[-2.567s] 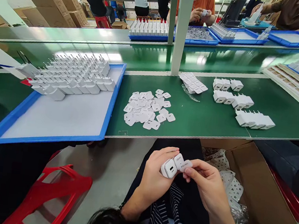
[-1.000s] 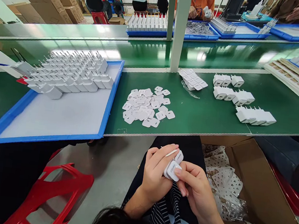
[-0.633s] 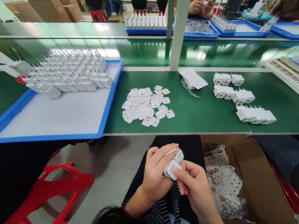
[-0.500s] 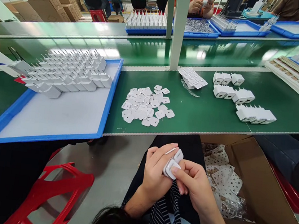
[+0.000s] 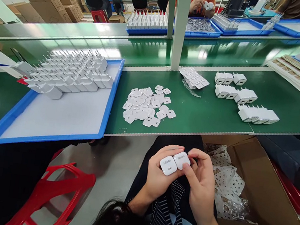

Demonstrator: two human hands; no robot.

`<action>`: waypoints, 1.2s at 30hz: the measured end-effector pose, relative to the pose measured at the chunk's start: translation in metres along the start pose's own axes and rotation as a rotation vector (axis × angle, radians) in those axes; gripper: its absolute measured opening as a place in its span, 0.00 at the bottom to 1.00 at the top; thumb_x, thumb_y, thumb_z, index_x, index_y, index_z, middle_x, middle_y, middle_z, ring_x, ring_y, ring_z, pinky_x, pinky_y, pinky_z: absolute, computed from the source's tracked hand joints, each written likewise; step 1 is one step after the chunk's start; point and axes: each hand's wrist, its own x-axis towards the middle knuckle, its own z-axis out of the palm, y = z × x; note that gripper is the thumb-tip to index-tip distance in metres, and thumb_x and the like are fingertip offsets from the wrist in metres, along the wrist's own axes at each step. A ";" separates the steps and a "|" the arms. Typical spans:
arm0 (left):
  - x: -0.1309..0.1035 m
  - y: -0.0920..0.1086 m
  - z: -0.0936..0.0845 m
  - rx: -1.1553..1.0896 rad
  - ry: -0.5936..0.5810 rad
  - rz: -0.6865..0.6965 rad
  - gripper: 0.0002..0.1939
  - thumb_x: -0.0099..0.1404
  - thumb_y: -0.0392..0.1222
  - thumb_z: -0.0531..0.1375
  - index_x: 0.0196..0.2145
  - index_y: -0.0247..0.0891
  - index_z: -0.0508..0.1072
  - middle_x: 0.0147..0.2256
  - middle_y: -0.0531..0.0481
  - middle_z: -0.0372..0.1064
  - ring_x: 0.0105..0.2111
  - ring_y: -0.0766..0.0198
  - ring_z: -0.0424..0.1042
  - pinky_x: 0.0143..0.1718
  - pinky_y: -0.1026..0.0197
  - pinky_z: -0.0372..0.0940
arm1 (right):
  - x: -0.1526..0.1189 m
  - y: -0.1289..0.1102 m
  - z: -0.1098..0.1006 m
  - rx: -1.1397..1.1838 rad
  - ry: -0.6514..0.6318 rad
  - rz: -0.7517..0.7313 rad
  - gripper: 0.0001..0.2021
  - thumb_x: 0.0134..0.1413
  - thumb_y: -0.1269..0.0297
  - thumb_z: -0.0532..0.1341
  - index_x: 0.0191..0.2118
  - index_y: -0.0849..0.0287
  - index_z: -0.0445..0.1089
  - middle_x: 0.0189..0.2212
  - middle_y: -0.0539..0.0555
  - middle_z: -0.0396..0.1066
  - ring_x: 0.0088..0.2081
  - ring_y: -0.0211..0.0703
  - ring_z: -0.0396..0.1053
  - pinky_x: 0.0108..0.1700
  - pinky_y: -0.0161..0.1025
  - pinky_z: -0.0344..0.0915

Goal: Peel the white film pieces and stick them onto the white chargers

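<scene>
Above my lap, my left hand (image 5: pixel 156 173) is closed around a white charger (image 5: pixel 168 165), whose printed face with a small port slot points up. My right hand (image 5: pixel 203 183) grips a second white piece with the same lettering, apparently another charger (image 5: pixel 181 161), thumb on its lower edge. The two faces touch side by side; the bodies behind them are mostly hidden by my fingers. Beyond my hands, a loose pile of white square cover plates (image 5: pixel 146 106) lies on the green table (image 5: pixel 193 114). Several white plug chargers (image 5: pixel 259 115) stand in groups to the right.
At left, a blue-rimmed tray (image 5: pixel 52 126) holds rows of white chargers with pins up. A sheet stack of white plates (image 5: pixel 194 78) lies near the post (image 5: pixel 179 28). Below right is an open carton (image 5: pixel 269 185) with plastic-wrapped sheets. A red stool (image 5: pixel 57 196) stands lower left.
The two white pieces have been turned so their printed faces show upward, side by side. My right hand has shifted slightly right, its fingers now around the right piece.
</scene>
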 end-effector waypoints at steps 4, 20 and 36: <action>-0.002 0.004 0.002 -0.010 -0.008 0.016 0.22 0.51 0.31 0.71 0.44 0.42 0.78 0.45 0.46 0.75 0.46 0.59 0.73 0.50 0.60 0.69 | 0.005 -0.001 0.001 0.173 -0.153 0.222 0.16 0.59 0.61 0.62 0.52 0.49 0.64 0.51 0.51 0.64 0.51 0.43 0.63 0.49 0.37 0.64; 0.000 0.012 -0.001 0.000 -0.065 0.050 0.19 0.53 0.32 0.69 0.44 0.40 0.78 0.44 0.46 0.76 0.47 0.58 0.74 0.51 0.58 0.68 | 0.002 -0.002 -0.008 0.277 -0.355 0.312 0.24 0.56 0.64 0.64 0.58 0.46 0.62 0.59 0.51 0.63 0.53 0.47 0.65 0.50 0.39 0.67; -0.004 0.022 0.001 0.117 -0.135 0.168 0.19 0.55 0.30 0.67 0.44 0.42 0.76 0.44 0.46 0.77 0.44 0.58 0.75 0.47 0.58 0.71 | -0.007 -0.013 0.002 0.275 -0.193 0.256 0.19 0.52 0.66 0.66 0.51 0.50 0.68 0.51 0.54 0.69 0.45 0.45 0.69 0.42 0.37 0.70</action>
